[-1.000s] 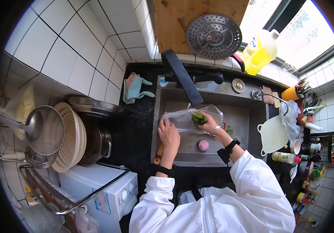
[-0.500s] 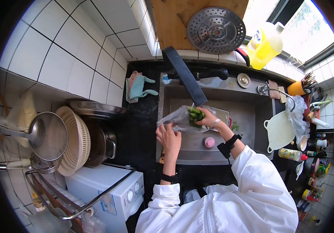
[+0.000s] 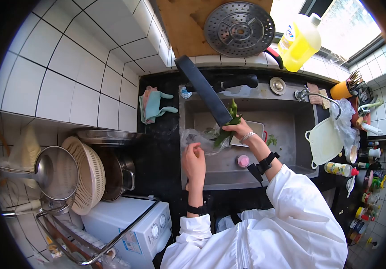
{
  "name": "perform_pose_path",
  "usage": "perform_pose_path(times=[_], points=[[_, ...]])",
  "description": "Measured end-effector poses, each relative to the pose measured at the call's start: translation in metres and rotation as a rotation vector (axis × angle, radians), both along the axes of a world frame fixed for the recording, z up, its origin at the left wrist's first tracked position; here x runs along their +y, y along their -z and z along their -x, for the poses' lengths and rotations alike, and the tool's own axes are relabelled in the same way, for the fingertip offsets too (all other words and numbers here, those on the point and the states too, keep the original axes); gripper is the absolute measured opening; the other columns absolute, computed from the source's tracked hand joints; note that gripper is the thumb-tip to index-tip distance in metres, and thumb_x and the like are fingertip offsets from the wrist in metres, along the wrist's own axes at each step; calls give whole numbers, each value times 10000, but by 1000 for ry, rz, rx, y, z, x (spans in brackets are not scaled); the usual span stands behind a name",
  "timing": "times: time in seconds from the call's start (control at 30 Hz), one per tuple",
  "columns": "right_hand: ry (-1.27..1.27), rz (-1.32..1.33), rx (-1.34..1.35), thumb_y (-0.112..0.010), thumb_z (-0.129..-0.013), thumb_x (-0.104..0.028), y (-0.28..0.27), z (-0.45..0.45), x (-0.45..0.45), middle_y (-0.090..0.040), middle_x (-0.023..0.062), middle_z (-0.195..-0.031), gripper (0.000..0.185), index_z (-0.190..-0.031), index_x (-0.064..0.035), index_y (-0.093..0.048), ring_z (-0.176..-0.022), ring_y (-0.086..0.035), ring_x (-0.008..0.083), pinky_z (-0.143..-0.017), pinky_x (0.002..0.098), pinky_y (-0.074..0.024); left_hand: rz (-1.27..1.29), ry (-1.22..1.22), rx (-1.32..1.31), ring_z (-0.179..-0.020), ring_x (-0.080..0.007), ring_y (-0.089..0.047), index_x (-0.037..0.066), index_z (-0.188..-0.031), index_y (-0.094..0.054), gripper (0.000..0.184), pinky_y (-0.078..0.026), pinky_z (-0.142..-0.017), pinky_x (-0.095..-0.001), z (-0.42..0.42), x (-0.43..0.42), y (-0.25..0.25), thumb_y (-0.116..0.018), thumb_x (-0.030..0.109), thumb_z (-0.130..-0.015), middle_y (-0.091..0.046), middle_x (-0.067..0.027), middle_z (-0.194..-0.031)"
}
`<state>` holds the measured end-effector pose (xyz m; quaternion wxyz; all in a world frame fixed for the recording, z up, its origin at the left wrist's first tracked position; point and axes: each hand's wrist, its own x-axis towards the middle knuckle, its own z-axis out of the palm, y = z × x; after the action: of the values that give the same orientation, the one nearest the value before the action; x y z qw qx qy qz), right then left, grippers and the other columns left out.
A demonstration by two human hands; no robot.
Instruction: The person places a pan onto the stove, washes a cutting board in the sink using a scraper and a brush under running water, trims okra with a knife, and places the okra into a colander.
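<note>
Long green peppers (image 3: 233,120) are gripped in my right hand (image 3: 239,128), over the left part of the sink. They point up and down past the fingers, beside the black bar. Just below and left of them a clear plastic bag (image 3: 205,142) lies crumpled, with some green showing through. My left hand (image 3: 195,160) is at the bag's left edge, its fingers curled in on the plastic; the fingertips are partly hidden. Behind my right hand, a white tray (image 3: 255,127) with a red handle rests in the sink. A pink-capped container (image 3: 243,161) stands near the front.
The metal sink (image 3: 287,152) is set in a black counter. A black bar (image 3: 204,89) juts over it. Rubber gloves (image 3: 155,106) lie at left, a white cutting board (image 3: 324,144) at right. Baskets and a strainer (image 3: 57,172) stand far left.
My right hand has brought the peppers up out of the bag, and more of them shows. The bag has sagged. My left hand's fingers have curled in. The view has shifted slightly.
</note>
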<state>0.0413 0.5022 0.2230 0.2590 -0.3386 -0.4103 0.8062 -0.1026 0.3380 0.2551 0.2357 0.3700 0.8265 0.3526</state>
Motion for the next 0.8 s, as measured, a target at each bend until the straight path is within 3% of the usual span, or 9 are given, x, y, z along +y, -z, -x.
perform_pose_path(times=[0.07, 0.1, 0.27, 0.37, 0.47, 0.57, 0.67, 0.77, 0.8], points=[[76, 171, 143, -670, -676, 55, -4, 7, -7, -608, 58, -961, 489, -1133, -54, -534, -907, -591, 181, -824, 323, -482, -232, -46, -427, -960, -328, -569, 18, -1084, -564, 318, -426, -878, -421, -15, 5, 7, -634, 192, -828, -572, -155, -1082], [87, 219, 175, -669, -677, 54, 0, 10, -10, -608, 59, -963, 492, -1136, -54, -531, -910, -591, 182, -824, 323, -483, -268, 13, -342, -1057, -339, -535, -24, -1142, -499, 451, -416, -913, -418, -22, 8, 10, -673, 240, -820, -577, -175, -1080], [145, 273, 141, -678, -688, 26, 8, 30, -23, -622, 66, -930, 356, -1027, -24, -583, -865, -600, 180, -789, 312, -484, 24, 234, 240, -1101, -341, -501, -32, -1099, -501, 515, -321, -1005, -450, -37, 24, 15, -710, 312, -776, -573, -202, -1081], [171, 220, 72, -721, -707, -38, 12, 39, -27, -631, 53, -860, 253, -935, -19, -611, -794, -601, 152, -728, 287, -478, 94, 147, 362, -1121, -352, -481, -4, -1049, -514, 490, -228, -1025, -541, -39, 28, 31, -731, 312, -744, -583, -198, -1034], [192, 179, 30, -743, -705, -79, 7, 46, -30, -643, 52, -789, 223, -882, -13, -624, -716, -610, 142, -666, 279, -493, 231, 194, 330, -1088, -340, -512, -17, -1075, -518, 501, -314, -1012, -446, -35, 25, 27, -709, 336, -775, -578, -212, -1051], [210, 120, -10, -707, -733, -113, 1, 51, -32, -642, 60, -738, 164, -837, -16, -624, -668, -606, 143, -638, 276, -487, 22, 84, -278, -1072, -283, -535, -19, -1092, -519, 470, -368, -986, -407, -27, 21, 12, -663, 347, -834, -589, -161, -1076], [239, 124, 33, -695, -759, -145, 3, 55, -32, -635, 64, -723, 167, -828, -14, -617, -665, -604, 149, -630, 280, -482, -302, -151, -503, -1057, -224, -547, -1, -1121, -524, 432, -417, -931, -347, -28, 16, 42, -625, 341, -877, -595, -97, -1093], [238, 156, 59, -731, -771, -165, -4, 55, -34, -626, 62, -757, 223, -869, -11, -604, -695, -607, 162, -640, 284, -478, -589, -481, -1248, -1055, -197, -545, 24, -1143, -530, 416, -427, -901, -324, -27, 11, 48, -633, 326, -875, -594, -60, -1096], [233, 144, 65, -732, -770, -164, -4, 55, -34, -626, 63, -764, 229, -877, -8, -603, -696, -608, 162, -639, 283, -479, -566, -650, -1370, -1051, -198, -547, 50, -1140, -539, 368, -437, -873, -326, -23, 12, 53, -592, 318, -892, -596, -68, -1085]])
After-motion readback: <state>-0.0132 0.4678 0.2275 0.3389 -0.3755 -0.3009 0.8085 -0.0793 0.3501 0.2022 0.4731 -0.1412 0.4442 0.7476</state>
